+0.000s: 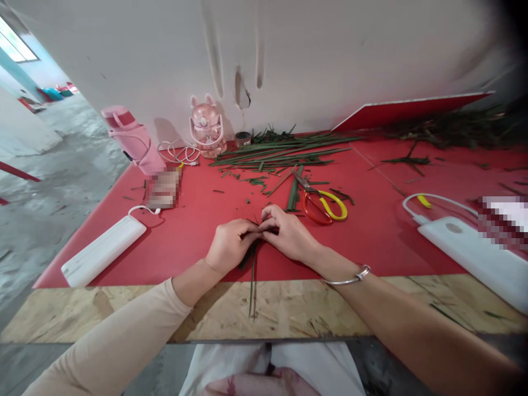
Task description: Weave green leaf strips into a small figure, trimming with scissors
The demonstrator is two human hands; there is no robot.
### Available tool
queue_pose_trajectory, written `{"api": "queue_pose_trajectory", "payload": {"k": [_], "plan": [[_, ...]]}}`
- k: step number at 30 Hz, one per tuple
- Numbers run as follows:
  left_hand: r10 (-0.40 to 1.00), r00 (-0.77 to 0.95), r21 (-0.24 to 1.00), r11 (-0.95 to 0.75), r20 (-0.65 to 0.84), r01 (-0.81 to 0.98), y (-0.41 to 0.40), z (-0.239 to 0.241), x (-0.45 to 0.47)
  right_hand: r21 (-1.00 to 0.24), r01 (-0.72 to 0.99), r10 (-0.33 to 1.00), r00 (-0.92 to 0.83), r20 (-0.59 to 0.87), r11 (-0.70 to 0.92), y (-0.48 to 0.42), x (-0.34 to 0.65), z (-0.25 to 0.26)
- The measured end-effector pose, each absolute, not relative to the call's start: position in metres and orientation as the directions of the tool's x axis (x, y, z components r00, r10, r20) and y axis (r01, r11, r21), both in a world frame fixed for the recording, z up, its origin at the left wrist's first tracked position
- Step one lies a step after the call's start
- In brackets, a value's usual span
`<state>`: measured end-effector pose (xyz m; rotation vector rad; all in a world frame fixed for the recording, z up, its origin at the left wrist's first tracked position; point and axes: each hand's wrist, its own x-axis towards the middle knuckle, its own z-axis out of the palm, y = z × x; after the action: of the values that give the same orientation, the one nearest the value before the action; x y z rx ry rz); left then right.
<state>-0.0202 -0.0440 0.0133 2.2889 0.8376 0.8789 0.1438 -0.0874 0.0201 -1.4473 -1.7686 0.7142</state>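
Observation:
My left hand [231,245] and my right hand [289,234] meet over the red table covering, fingertips pinched together. Between them is a dark green leaf strip [252,286], whose narrow end hangs down toward the bare board edge. Most of the held part is hidden behind my fingers. Scissors [324,206] with one orange-red and one yellow handle lie beyond my right hand, blades pointing away. Beside the blades rests a wider green leaf piece [294,190]. Long green strips [280,148] are heaped farther back, with small cut bits scattered before them.
A pink bottle in a sleeve [132,140] and a clear pink rabbit-eared bottle [207,129] stand at the back left. White power banks lie left [105,250] and right [470,253], with cables attached. A red board [412,113] leans along the wall, near more dark green cuttings [466,129].

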Motion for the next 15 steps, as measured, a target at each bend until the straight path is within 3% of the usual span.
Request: {"api": "queue_pose_trajectory", "payload": {"k": [3,6,15], "plan": [[0.838,0.466,0.781,-0.485,0.285,0.394,-0.0454,0.0101,-0.0178,-0.818,0.538,0.978,-0.083,0.189,0.204,-0.0889,0.1434,0.0198],[0.843,0.46,0.783,-0.476,0.277,0.4,-0.0465,0.0097,-0.0168,-0.819,0.531,0.975,-0.096,0.198,0.219,-0.0896,0.1437,0.0189],[0.678,0.659,0.466,-0.721,0.325,0.512,-0.0488,0.014,-0.0226,-0.784,0.559,0.961,-0.115,0.251,0.271,-0.0883,0.1455,0.0156]]}}
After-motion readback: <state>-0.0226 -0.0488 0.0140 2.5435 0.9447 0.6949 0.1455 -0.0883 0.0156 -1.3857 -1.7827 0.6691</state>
